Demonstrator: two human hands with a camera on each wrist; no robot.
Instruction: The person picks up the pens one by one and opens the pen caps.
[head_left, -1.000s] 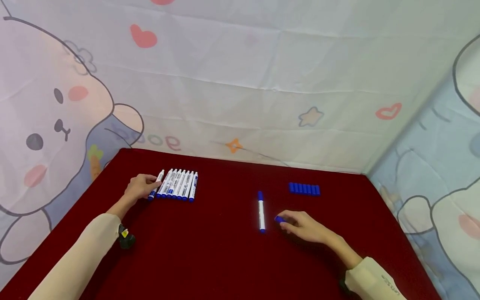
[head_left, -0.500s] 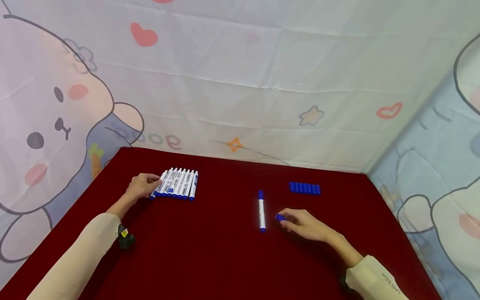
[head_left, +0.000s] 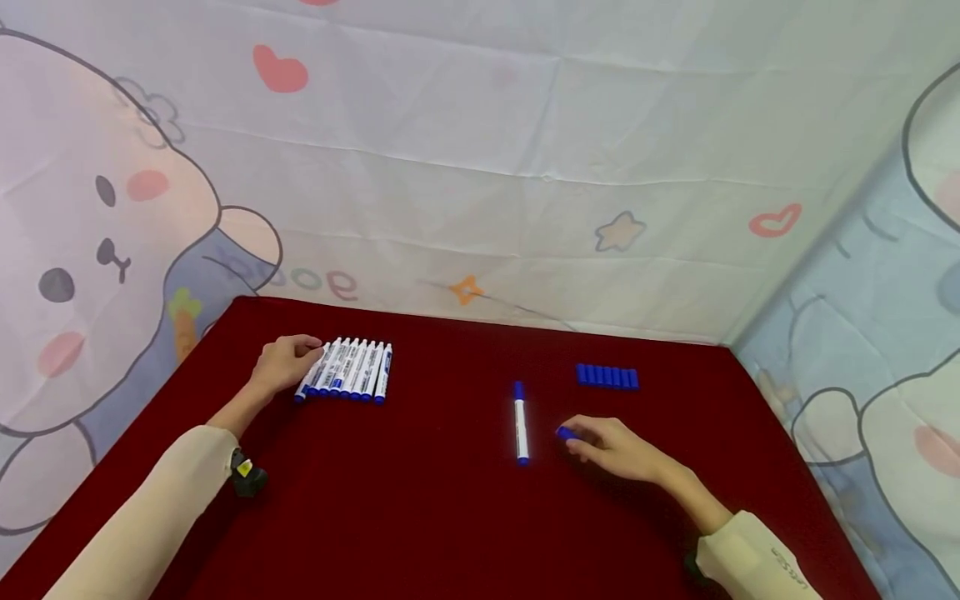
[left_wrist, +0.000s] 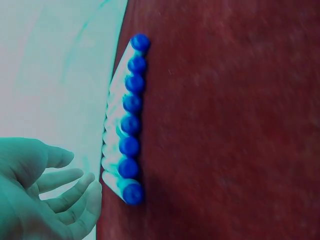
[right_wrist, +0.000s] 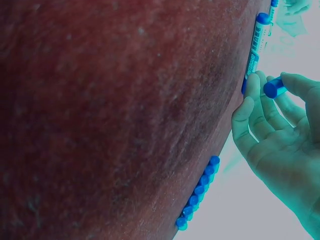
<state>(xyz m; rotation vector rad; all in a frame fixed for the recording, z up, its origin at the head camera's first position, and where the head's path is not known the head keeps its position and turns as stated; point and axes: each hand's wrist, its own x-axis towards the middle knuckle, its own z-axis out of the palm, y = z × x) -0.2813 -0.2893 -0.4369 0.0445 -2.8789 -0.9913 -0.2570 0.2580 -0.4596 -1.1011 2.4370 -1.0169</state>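
Several white markers (head_left: 347, 372) without caps lie side by side at the left, blue ends toward me. My left hand (head_left: 283, 365) is at the left end of this row, its fingers loosely bent. In the left wrist view nothing is held by the left hand (left_wrist: 55, 195), and a gap shows between its fingers and the leftmost marker (left_wrist: 133, 193). Over at the right, my right hand (head_left: 618, 450) pinches a blue marker cap (right_wrist: 274, 88) between thumb and fingers, just above the cloth. Left of that hand lies a capped blue marker (head_left: 521, 429).
A dark red cloth (head_left: 435, 500) covers the table. Several blue caps (head_left: 607, 377) stand in a tight row at the back right. A printed curtain (head_left: 450, 167) hangs behind the table, and more of it lines both sides.
My left hand has slid the leftmost marker rightward against the row, let it go and lifted slightly off it. The right hand keeps its pinch on the cap, nearly still.
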